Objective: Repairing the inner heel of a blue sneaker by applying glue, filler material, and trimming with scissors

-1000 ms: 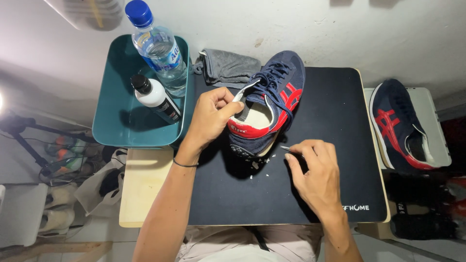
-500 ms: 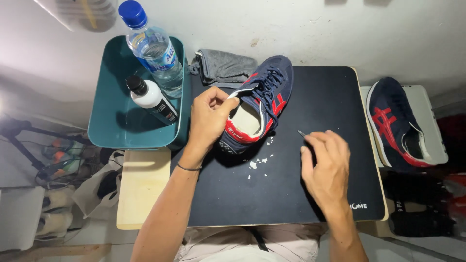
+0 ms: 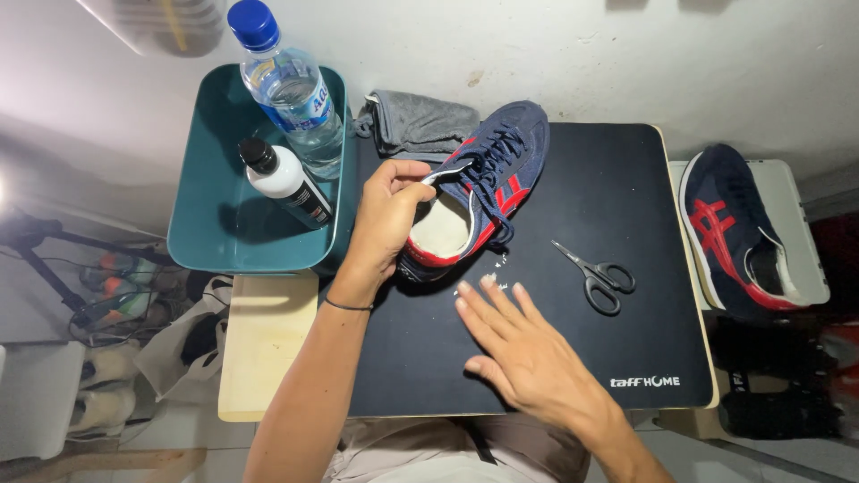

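Note:
My left hand point(image 3: 386, 219) grips the heel and tongue of a navy sneaker with red stripes point(image 3: 488, 188), which lies on a black desk mat point(image 3: 573, 358). My right hand point(image 3: 528, 358) is flat and open over the mat, fingers spread, its fingertips near small white scraps point(image 3: 488, 283) beside the shoe. Black-handled scissors point(image 3: 595, 273) lie loose on the mat, to the right of the shoe and apart from my right hand.
A teal tray point(image 3: 215, 233) at the left holds a clear water bottle with a blue cap point(image 3: 291, 89) and a small white bottle with a black cap point(image 3: 286, 183). A grey cloth point(image 3: 420, 121) lies behind the shoe. The matching sneaker point(image 3: 734, 228) rests on a white stand at right.
My right hand let go of the scissors, which now lie on the mat, and it moved left and down with fingers spread. The shoe shifted slightly; white scraps lie by it.

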